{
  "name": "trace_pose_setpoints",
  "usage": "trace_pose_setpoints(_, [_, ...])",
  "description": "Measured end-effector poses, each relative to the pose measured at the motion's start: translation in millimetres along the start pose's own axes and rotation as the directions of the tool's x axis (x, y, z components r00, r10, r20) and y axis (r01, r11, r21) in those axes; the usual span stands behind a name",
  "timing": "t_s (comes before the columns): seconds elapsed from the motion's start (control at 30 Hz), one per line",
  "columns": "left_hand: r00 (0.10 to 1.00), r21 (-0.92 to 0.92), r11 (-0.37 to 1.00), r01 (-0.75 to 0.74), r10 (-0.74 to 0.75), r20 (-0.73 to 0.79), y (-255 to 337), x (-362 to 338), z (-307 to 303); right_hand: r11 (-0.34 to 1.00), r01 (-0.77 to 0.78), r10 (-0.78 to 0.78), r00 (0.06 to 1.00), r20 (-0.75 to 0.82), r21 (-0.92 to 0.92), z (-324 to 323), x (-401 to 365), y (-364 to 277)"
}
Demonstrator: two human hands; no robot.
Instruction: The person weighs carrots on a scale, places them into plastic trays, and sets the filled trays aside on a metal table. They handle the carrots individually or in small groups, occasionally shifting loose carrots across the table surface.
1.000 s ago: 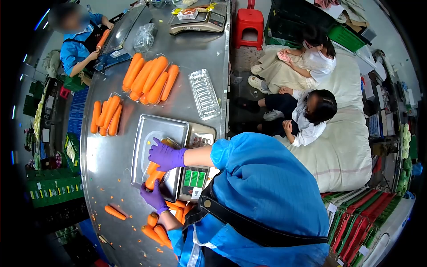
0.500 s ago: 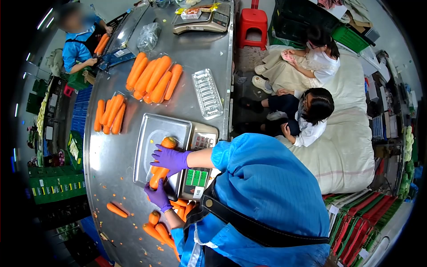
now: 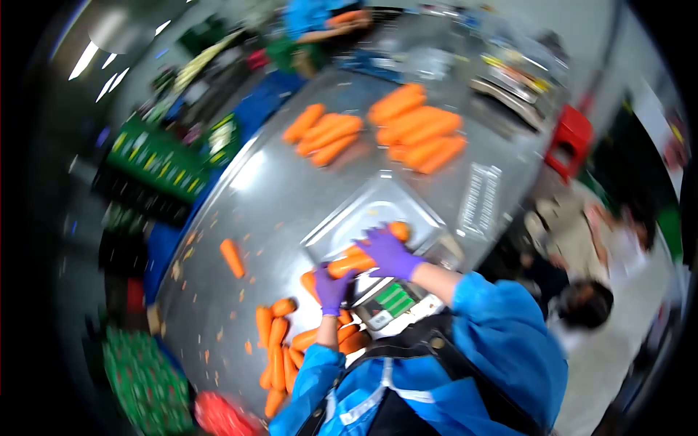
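Observation:
My right hand [image 3: 390,254], in a purple glove, lies across carrots [image 3: 343,267] on the metal pan [image 3: 378,190] of a weighing scale, its fingers curved over them. One carrot top [image 3: 399,231] shows beyond the fingers. Just left of it my left hand [image 3: 332,292], gloved too, is closed around another carrot [image 3: 310,285] at the pan's near corner. The scale's green-lit display [image 3: 395,299] is below my right hand. A heap of loose carrots [image 3: 278,349] lies below and left of my left hand. Motion blur softens the fingers.
Bundled carrots [image 3: 418,129] and a smaller group [image 3: 324,134] lie beyond the pan. A clear plastic tray [image 3: 479,200] sits right, near a second scale [image 3: 512,102]. One carrot [image 3: 232,258] lies left among scraps. A co-worker [image 3: 320,20] holds carrots at the far end; two people sit right.
The view has swung round, so the table now slants up to the right. My left hand has brought a carrot out beside the pan's corner; my right hand stays over the carrots.

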State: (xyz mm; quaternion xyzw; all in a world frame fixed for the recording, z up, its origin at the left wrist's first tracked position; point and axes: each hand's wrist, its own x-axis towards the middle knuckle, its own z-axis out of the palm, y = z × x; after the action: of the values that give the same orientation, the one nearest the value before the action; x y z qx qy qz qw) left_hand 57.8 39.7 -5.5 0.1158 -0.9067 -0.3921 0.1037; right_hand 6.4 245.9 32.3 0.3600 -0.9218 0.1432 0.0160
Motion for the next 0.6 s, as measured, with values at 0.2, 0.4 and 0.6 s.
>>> trace_pose_setpoints(0.2, [0.998,0.03,0.998,0.054,-0.054,-0.008,29.4,-24.5,-12.2,0.99,0.12,-0.094,0.951,0.294,-0.073,-15.8,17.7,3.2])
trace_pose_setpoints(0.4, [0.997,-0.163,0.984,0.073,-0.077,-0.018,9.4,-20.5,-3.4,0.981,0.186,-0.195,0.925,0.326,0.058,-26.0,31.2,25.5])
trace_pose_setpoints(0.6, [0.958,-0.558,0.825,0.09,-0.226,-0.179,19.8,-15.3,-10.2,0.991,0.109,-0.126,0.958,0.257,0.081,-74.7,44.5,99.2])
